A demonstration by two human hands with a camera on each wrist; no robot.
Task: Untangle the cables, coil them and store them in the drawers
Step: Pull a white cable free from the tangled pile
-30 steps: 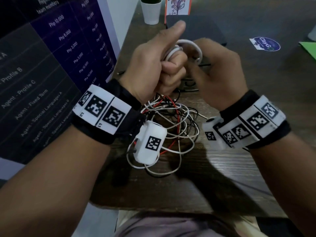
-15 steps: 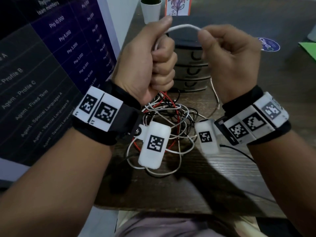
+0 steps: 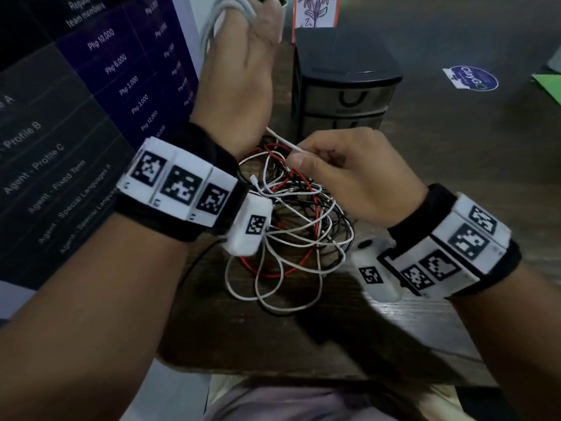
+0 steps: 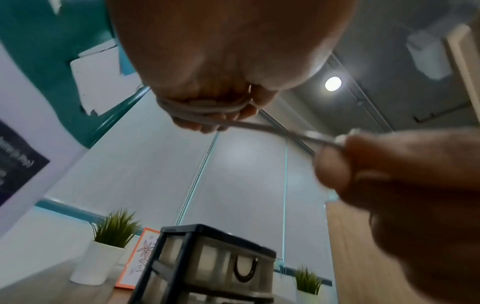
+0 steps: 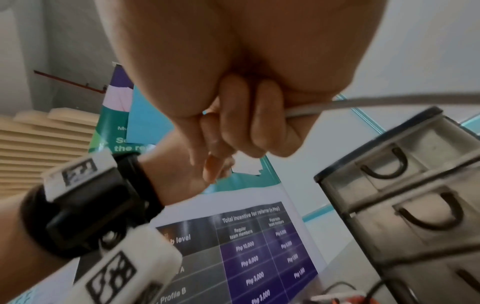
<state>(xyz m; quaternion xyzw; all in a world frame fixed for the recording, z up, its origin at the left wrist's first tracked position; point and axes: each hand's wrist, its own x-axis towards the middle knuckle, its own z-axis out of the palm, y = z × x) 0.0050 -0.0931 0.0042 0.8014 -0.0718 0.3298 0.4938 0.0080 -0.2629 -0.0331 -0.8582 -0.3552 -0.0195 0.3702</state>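
My left hand (image 3: 243, 65) is raised at the top of the head view, and a white cable (image 3: 226, 9) is wound in loops round its fingers (image 4: 205, 121). From there the cable runs taut down to my right hand (image 3: 343, 171), which pinches it (image 5: 306, 111) just above the tangle. The tangle of white, red and black cables (image 3: 291, 226) lies on the wooden table (image 3: 303, 338) between my wrists. Behind it stands the dark drawer unit (image 3: 346, 86), its drawers closed.
A purple printed poster board (image 3: 91, 101) stands close on the left. A white potted plant (image 4: 103, 253) and a flower card (image 3: 315, 10) sit behind the drawers. A round sticker (image 3: 473, 79) and green paper (image 3: 549, 86) lie at right. The table's front edge (image 3: 303, 372) is near my body.
My left hand has risen up and to the left with the coil on its fingers. My right hand has dropped toward the tangle, still holding the white cable.
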